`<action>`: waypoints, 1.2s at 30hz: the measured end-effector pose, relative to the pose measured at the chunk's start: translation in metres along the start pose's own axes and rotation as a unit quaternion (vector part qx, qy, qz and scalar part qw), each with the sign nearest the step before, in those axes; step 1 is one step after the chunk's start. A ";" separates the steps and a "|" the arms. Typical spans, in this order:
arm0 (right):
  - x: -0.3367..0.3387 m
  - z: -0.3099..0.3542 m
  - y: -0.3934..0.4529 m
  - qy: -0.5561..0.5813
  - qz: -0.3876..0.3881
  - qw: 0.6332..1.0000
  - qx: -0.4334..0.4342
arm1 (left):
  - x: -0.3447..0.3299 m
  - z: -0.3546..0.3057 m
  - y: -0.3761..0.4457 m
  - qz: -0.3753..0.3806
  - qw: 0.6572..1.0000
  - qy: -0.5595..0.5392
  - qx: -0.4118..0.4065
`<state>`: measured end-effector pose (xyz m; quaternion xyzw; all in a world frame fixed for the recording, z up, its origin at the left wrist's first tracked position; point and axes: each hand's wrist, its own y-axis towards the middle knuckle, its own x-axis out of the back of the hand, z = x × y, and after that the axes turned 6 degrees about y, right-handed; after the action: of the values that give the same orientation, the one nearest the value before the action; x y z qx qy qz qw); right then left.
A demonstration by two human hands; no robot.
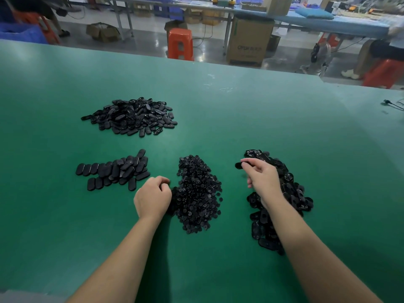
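1. The black oval piece (238, 165) is pinched at the fingertips of the right grip (262, 178), just off the bench and at the near-left edge of the right-hand pile.
2. The right grip has its thumb and fingers curled round that one piece; its wrist and forearm lie over the pile.
3. That pile of oval black shells (293, 193) runs long and loose from far to near, right of centre.
4. The left grip (153, 197) is knuckles-up with its fingers curled under, touching the left edge of the middle pile. I cannot tell whether it has hold of anything.
5. The middle pile of small round black parts (196, 189) lies between the two grips.
6. Left of it, plain oval covers (113, 170) lie partly in rows, partly stacked.
7. Farther back, well apart, sits a loose heap of oval parts (133, 115).
8. All of it rests on the green bench (240, 110).
9. Beyond the bench's far edge stand an orange stool (180, 43) and a cardboard box (249, 40).
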<state>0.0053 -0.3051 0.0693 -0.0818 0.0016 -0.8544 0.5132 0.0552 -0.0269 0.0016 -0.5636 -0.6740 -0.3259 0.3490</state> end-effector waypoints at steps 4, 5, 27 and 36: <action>-0.024 -0.015 -0.025 0.087 -0.003 0.996 -0.033 | 0.001 0.003 -0.001 0.010 1.000 -0.009 -0.018; -0.029 -0.020 -0.031 0.100 -0.005 0.994 -0.034 | 0.001 0.003 0.000 0.016 0.999 -0.010 -0.026; -0.061 -0.066 -0.067 0.062 -0.063 0.996 0.018 | 0.004 0.007 0.002 0.044 0.994 -0.050 -0.084; -0.062 -0.065 -0.068 0.075 -0.071 0.994 0.035 | 0.011 0.007 0.005 0.060 0.973 -0.222 -0.021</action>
<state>-0.0349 -0.2240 0.0024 0.0007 0.0046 -0.8921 0.4518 0.0577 -0.0148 0.0070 -0.6687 -0.6924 -0.1850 0.1980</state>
